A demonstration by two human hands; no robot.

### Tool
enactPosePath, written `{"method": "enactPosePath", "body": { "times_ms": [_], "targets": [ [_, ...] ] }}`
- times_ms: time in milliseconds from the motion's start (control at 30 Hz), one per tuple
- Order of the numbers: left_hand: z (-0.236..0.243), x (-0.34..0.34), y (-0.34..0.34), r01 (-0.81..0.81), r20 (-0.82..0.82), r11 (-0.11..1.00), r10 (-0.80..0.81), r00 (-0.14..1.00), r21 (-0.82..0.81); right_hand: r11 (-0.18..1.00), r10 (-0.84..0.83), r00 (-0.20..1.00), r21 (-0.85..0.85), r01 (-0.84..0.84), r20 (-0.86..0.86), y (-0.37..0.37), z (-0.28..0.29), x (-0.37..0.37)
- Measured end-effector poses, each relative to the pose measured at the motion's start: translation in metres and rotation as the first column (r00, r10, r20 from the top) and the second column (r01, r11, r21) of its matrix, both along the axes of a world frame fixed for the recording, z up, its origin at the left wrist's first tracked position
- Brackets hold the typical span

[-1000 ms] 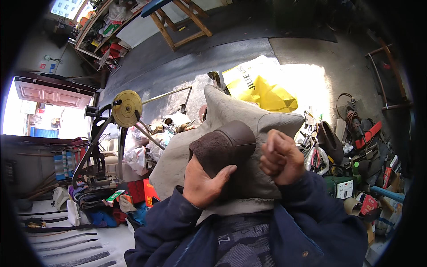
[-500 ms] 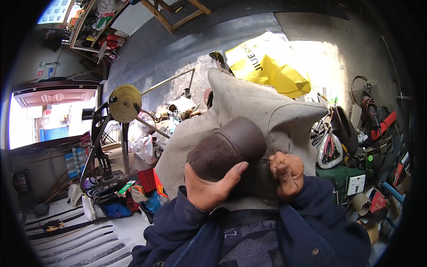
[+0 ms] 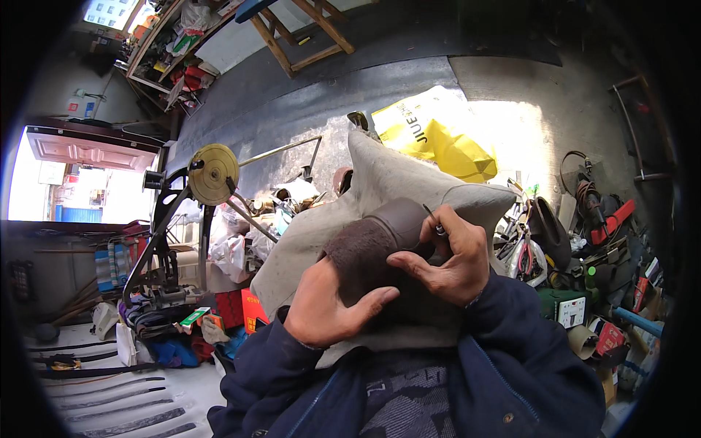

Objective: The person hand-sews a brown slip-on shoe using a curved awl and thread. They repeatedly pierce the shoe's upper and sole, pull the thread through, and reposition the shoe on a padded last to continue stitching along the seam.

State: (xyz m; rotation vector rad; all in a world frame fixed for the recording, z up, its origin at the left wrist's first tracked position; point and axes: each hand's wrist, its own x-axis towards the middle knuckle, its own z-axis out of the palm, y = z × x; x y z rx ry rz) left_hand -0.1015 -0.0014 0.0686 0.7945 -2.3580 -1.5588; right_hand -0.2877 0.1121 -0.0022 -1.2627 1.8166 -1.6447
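Observation:
A dark brown shoe (image 3: 358, 248) with a smooth rounded end and a fuzzy part lies over my lap on a pale, stained cloth (image 3: 307, 226). My left hand (image 3: 332, 303) holds the fuzzy part from the near left; its thumb is stretched out, and its fingers are hidden behind the shoe. My right hand (image 3: 456, 259) is at the smooth end, fingers curled round a thin dark tool (image 3: 439, 228) with a bit of metal showing. The tool's slim end sticks up past the fingers. Its exact kind is unclear, and so is whether it touches the shoe.
A hand-cranked machine with a brass-coloured wheel (image 3: 213, 174) stands at the left. Beyond the cloth lies a yellow bag (image 3: 453, 150). Tools and a green box (image 3: 558, 306) crowd the right side. A wooden-legged stool (image 3: 299, 36) is at the far edge.
My right hand has risen from beside the shoe's near right to its smooth end, and the tool now points up. My left hand has shifted slightly left and nearer. The view has also shifted.

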Motion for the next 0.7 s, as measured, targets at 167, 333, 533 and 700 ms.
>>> {"method": "enactPosePath", "body": {
  "times_ms": [167, 333, 533, 700],
  "targets": [
    [0.019, 0.054, -0.005, -0.246, -0.135, 0.957, 0.266, 0.954, 0.151, 0.999, -0.049, 0.999, 0.006, 0.050, -0.020, -0.001, -0.002, 0.014],
    [-0.011, 0.057, -0.005, 0.024, -0.605, 0.777, 0.470, 0.643, 0.629, 0.994, -0.095, 0.995, 0.053, 0.094, 0.026, -0.001, -0.007, 0.024],
    [0.018, 0.068, -0.064, -0.173, -0.664, 0.809, 0.566, 0.488, 0.562, 0.990, -0.138, 0.990, -0.011, 0.138, 0.011, -0.002, -0.008, 0.028],
    [0.019, 0.050, -0.034, -0.479, -0.647, 0.876, 0.393, 0.653, 0.049, 0.998, -0.058, 0.990, 0.025, 0.055, 0.126, 0.003, -0.003, 0.026]
  ]
}}
